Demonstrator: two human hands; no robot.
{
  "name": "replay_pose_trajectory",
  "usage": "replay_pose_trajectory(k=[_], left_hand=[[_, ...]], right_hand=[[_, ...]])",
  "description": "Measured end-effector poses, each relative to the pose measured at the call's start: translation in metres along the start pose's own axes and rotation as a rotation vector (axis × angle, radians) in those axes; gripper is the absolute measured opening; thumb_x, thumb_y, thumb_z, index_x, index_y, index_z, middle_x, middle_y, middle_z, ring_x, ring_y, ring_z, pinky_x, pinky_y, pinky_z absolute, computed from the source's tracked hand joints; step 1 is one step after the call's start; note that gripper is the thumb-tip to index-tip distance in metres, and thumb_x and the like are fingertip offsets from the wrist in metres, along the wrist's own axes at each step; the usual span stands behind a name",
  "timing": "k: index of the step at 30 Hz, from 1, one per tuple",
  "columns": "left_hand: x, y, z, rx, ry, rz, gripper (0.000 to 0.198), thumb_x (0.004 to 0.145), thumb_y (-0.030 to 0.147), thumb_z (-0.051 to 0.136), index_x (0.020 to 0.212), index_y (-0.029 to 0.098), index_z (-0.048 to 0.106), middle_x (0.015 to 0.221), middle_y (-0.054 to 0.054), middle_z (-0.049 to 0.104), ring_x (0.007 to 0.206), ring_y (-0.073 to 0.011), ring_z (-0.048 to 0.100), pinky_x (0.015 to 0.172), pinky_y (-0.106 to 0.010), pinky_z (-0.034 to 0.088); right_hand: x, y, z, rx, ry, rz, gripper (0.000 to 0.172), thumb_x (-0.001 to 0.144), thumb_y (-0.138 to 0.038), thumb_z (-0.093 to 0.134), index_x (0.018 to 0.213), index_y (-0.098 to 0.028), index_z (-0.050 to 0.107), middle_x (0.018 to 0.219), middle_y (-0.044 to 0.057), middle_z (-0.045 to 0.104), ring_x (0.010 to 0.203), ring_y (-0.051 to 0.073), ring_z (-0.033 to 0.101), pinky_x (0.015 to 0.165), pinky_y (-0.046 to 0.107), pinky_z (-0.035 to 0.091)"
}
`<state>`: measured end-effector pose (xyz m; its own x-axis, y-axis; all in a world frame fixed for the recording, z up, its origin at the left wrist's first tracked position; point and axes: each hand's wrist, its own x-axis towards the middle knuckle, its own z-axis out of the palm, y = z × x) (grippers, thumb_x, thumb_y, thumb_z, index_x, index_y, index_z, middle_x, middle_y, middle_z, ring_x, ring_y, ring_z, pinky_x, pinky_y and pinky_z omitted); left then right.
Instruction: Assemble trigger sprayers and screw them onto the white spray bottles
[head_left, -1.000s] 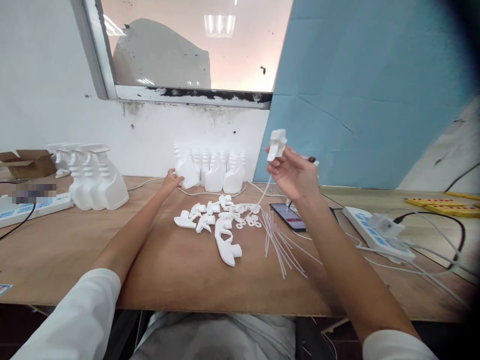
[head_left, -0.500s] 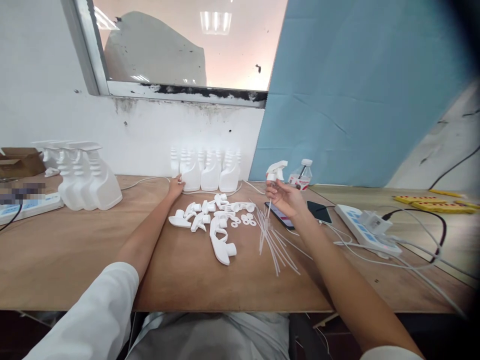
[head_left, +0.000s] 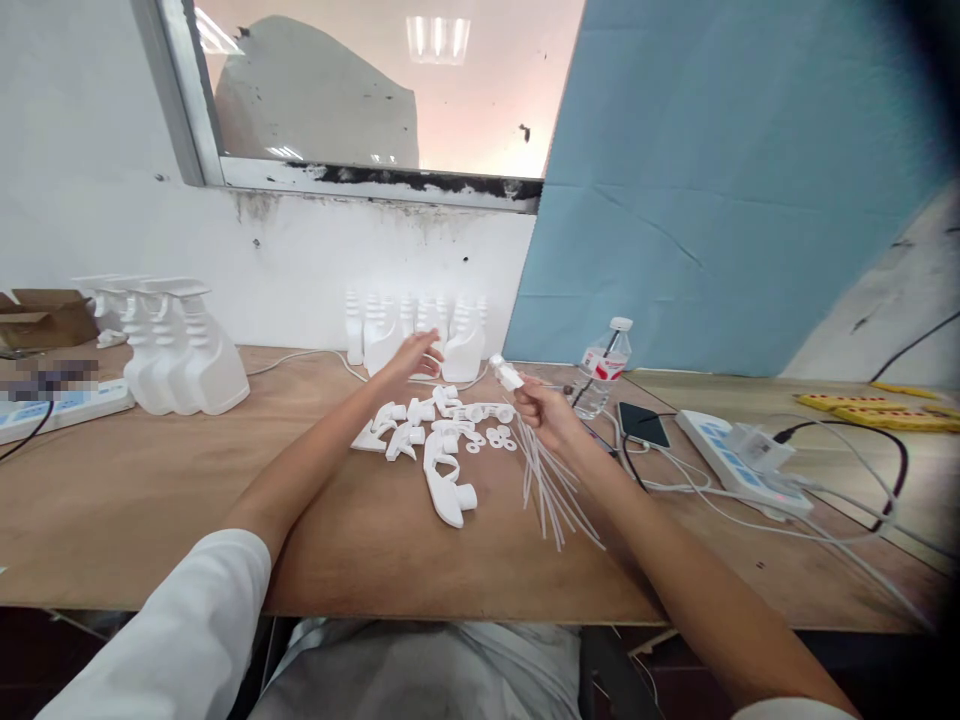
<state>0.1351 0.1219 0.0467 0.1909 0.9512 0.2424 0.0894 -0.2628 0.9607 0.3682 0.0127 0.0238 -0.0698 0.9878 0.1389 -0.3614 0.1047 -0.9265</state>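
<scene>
My right hand [head_left: 545, 408] is closed round a white trigger spray head [head_left: 507, 373], which is tipped to the left above the table. My left hand [head_left: 418, 356] is raised with its fingers partly apart, in front of the row of white spray bottles [head_left: 380, 345] by the wall; I see nothing in it. Below both hands lie several loose white spray heads [head_left: 444, 482]. Small white rings [head_left: 501, 437] rest to the right of these, beside a fanned bundle of thin white tubes [head_left: 551, 485].
Capped spray bottles [head_left: 187, 350] stand at the left near a cardboard box [head_left: 46, 318]. On the right are a water bottle [head_left: 604, 368], a phone [head_left: 643, 424], a white power strip [head_left: 739, 465] and trailing cables. Another power strip [head_left: 112, 395] sits at far left.
My left hand has moved right from the left end of the bottle row. My right hand has shifted left and lower, tipping the spray head over sideways. The view has moved slightly.
</scene>
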Motion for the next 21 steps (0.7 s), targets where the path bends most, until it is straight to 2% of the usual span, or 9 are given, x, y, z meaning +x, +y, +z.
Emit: replay_pose_trajectory(k=[3,5,8,12,14,18,21], left_hand=[[-0.029,0.012,0.039,-0.202,-0.496,-0.139,0.066,0.086,0.072,0.038,0.101,0.012,0.059,0.071,-0.010,0.065,0.056,-0.0196,0.063,0.052,-0.031,0.052],[-0.049,0.014,0.056,-0.297,-0.611,-0.157,0.062,0.083,0.070,0.048,0.101,0.012,0.060,0.067,-0.007,0.063,0.051,-0.0180,0.061,0.045,-0.027,0.048],[-0.074,0.011,0.063,-0.353,-0.574,-0.118,0.048,0.074,0.051,0.073,0.100,0.013,0.060,0.068,-0.004,0.062,0.049,-0.0139,0.058,0.043,-0.023,0.046],[-0.102,0.004,0.048,-0.498,-0.522,-0.204,0.040,0.073,0.041,0.077,0.093,0.014,0.057,0.074,-0.003,0.062,0.050,-0.0107,0.056,0.044,-0.022,0.047],[-0.116,-0.001,0.038,-0.554,-0.535,-0.232,0.035,0.074,0.037,0.077,0.088,0.014,0.055,0.072,-0.003,0.060,0.054,-0.0110,0.057,0.048,-0.022,0.048],[-0.143,-0.020,0.021,-0.678,-0.503,-0.227,0.034,0.074,0.033,0.078,0.082,0.015,0.050,0.072,-0.002,0.060,0.064,-0.0139,0.061,0.061,-0.027,0.053],[-0.151,-0.036,0.011,-0.682,-0.455,-0.211,0.034,0.078,0.040,0.073,0.078,0.014,0.052,0.067,-0.002,0.059,0.056,-0.0135,0.059,0.055,-0.026,0.050]], right_hand=[[-0.008,0.006,0.011,-0.117,-0.041,0.018,0.036,0.062,-0.031,0.079,0.076,-0.019,0.048,0.050,-0.013,0.022,0.041,0.002,0.011,0.037,0.017,0.002],[-0.013,0.007,0.014,-0.237,-0.117,0.044,0.036,0.063,-0.035,0.080,0.081,-0.018,0.053,0.050,-0.012,0.027,0.041,0.002,0.013,0.038,0.018,0.004],[-0.019,0.003,0.014,-0.344,-0.229,0.070,0.039,0.066,-0.039,0.080,0.090,-0.017,0.060,0.052,-0.009,0.038,0.043,0.002,0.017,0.040,0.019,0.008],[-0.016,-0.002,0.007,-0.342,-0.232,0.075,0.047,0.071,-0.050,0.074,0.102,-0.016,0.062,0.052,-0.010,0.031,0.043,0.003,0.022,0.041,0.018,0.012],[-0.010,0.000,0.001,-0.397,-0.136,0.052,0.049,0.071,-0.054,0.072,0.102,-0.017,0.062,0.052,-0.010,0.034,0.042,0.004,0.029,0.040,0.017,0.016],[0.004,0.010,-0.012,-0.647,0.197,-0.043,0.040,0.072,-0.052,0.068,0.088,-0.017,0.058,0.060,0.001,0.057,0.052,0.013,0.053,0.047,0.024,0.040],[0.008,0.012,-0.020,-0.736,0.335,-0.133,0.036,0.072,-0.047,0.070,0.089,-0.018,0.059,0.068,0.004,0.062,0.065,0.018,0.059,0.058,0.028,0.045]])
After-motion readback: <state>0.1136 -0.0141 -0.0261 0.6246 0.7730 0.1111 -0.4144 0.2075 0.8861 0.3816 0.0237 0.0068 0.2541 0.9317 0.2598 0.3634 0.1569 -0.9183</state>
